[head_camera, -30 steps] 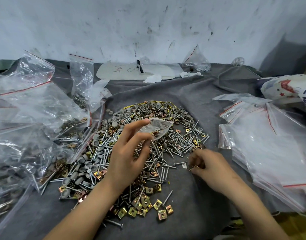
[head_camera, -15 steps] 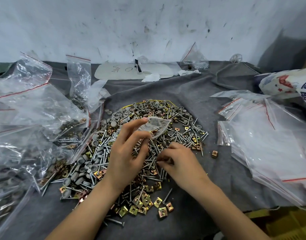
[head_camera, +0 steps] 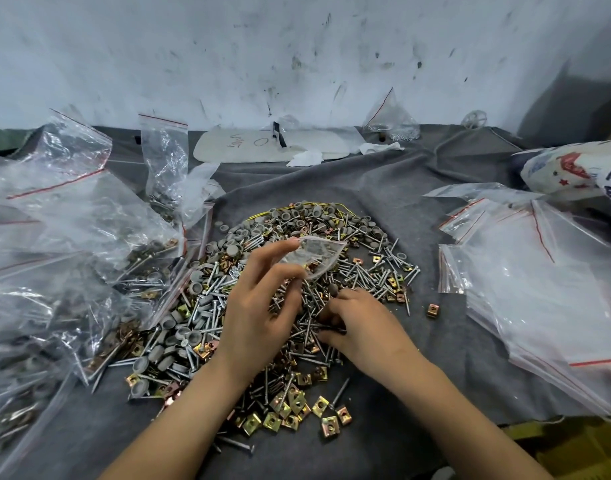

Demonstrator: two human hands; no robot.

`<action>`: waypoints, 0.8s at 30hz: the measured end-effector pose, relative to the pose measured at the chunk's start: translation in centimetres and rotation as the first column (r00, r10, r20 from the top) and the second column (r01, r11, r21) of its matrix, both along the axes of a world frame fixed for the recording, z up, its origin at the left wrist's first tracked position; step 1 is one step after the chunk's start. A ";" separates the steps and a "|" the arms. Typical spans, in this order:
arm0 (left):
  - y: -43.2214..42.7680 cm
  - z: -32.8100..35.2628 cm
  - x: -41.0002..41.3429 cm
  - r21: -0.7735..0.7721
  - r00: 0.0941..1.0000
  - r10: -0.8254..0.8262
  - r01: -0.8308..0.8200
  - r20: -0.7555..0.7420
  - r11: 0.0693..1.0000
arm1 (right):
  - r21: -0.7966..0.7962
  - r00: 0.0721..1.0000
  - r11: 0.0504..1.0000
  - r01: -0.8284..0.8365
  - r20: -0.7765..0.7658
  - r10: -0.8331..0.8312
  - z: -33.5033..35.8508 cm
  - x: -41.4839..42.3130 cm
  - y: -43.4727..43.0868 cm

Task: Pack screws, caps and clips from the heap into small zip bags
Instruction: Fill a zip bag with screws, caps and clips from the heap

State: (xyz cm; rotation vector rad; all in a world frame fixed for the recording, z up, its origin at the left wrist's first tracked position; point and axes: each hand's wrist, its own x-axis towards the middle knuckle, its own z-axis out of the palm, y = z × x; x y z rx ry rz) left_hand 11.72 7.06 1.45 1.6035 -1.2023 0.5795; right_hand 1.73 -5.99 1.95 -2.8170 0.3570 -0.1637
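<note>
A heap (head_camera: 363, 268) of silver screws, grey round caps and brass-coloured square clips lies in the middle of the grey cloth. My left hand (head_camera: 259, 313) hovers over the heap and pinches a small clear zip bag (head_camera: 314, 254) held open, with a few pieces inside. My right hand (head_camera: 359, 327) rests on the heap just right of the left, fingers curled down around screws. A single clip (head_camera: 432, 310) lies apart to the right of the heap.
Filled zip bags (head_camera: 72, 244) pile up on the left. A stack of empty zip bags (head_camera: 539, 289) lies at the right, a printed white sack (head_camera: 574, 168) behind it. A white board (head_camera: 269, 145) and another bag (head_camera: 390, 121) sit against the far wall.
My right hand has moved left from the heap's right edge into its middle, beside the left hand. A single clip now lies where it was. The left hand keeps the bag still.
</note>
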 end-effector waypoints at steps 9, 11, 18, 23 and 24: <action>0.0 0.1 0.0 0.000 1.000 0.000 0.000 0.003 1.000 | 0.107 0.997 0.992 -0.069 0.053 0.064 -0.5 0.0 -0.7; 0.1 0.0 -0.1 0.005 1.000 -0.002 0.002 0.005 1.000 | 0.120 0.995 0.989 -0.084 0.072 0.076 -0.6 -0.1 -0.8; 0.0 0.2 -0.1 0.003 1.000 -0.002 0.002 0.002 1.000 | 0.120 0.988 0.981 -0.152 0.056 0.146 -0.5 0.0 -1.0; 0.1 0.3 -0.2 0.001 1.000 0.012 -0.012 -0.008 1.000 | 0.008 0.987 0.988 -0.153 0.047 0.152 -0.8 0.5 -0.7; 0.1 0.3 -0.2 0.002 1.000 0.016 -0.016 -0.007 1.000 | -0.016 0.988 0.989 -0.145 0.046 0.145 -0.8 0.4 -0.8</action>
